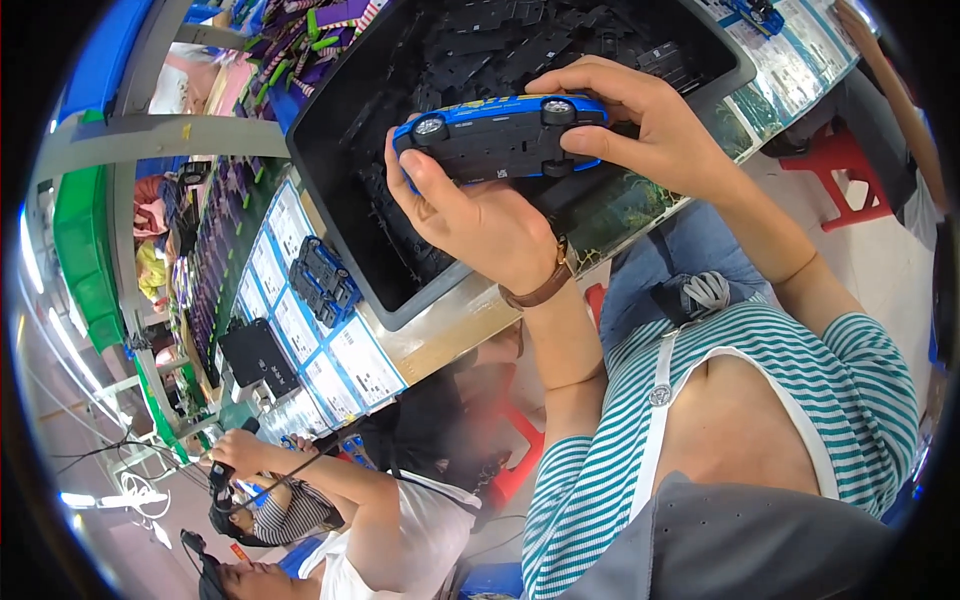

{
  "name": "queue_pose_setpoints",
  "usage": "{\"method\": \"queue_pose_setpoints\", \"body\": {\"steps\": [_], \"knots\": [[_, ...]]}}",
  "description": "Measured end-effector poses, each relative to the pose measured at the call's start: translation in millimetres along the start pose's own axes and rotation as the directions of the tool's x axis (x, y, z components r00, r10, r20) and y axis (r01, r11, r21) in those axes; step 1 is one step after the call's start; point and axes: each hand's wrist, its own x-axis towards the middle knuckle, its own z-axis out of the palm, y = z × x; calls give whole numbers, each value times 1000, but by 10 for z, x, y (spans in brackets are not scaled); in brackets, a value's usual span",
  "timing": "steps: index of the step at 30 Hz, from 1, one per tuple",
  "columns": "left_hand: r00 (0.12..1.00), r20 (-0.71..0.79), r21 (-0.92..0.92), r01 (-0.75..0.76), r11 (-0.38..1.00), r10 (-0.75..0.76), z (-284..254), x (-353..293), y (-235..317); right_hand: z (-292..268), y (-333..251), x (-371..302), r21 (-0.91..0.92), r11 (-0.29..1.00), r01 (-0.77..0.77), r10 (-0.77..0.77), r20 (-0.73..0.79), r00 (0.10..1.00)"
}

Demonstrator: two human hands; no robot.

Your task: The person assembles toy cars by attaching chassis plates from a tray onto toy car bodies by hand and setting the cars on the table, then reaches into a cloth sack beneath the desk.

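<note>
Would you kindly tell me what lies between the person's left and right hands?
In the head view, a blue toy car lies there, underside toward the camera, held by the left hand and right hand.

Strip lights [31, 250] glow at the far left; a pinkish wall [160, 555] shows at the lower left. Upper right, a red stool [838, 155] stands on pale floor [872, 265].
</note>
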Motion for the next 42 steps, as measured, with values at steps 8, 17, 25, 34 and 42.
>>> {"method": "queue_pose_setpoints", "body": {"steps": [8,17,25,34,42], "knots": [[990,63,-306,140,942,-127,64,-79,-12,18,34,38,51,998,29,-24,-103,994],[999,48,94,-1,996,-3,-345,-3,332,-4,-142,-41,168,980,106,-96,-63,993],[810,-107,894,-176,413,576,-2548,1382,1563,-1282,91,-528,-270,962,45,-114,-247,962],[927,-375,901,358,244,24,-4288,2103,1322,-2257,247,-818,-407,894,-186,-154,-671,726],[888,-444,867,460,191,-123,-4164,2175,1238,-2533,1157,-696,-782,487,-388,-238,-546,803]]}}
